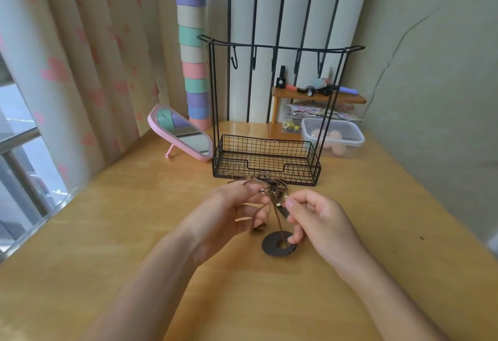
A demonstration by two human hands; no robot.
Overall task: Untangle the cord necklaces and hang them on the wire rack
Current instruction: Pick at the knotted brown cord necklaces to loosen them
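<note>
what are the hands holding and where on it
Both hands hold the tangled cord necklaces: the left hand pinches the knotted bunch, and the right hand pinches a strand beside it, above the dark ring pendant.

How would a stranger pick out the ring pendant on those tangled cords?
Find the black wire rack mid-table; just before it, the left hand and right hand hold brown cords. Below the right one, a cord ends in the ring pendant: a flat dark disc with a hole, unlike the small metal clasps above.
</note>
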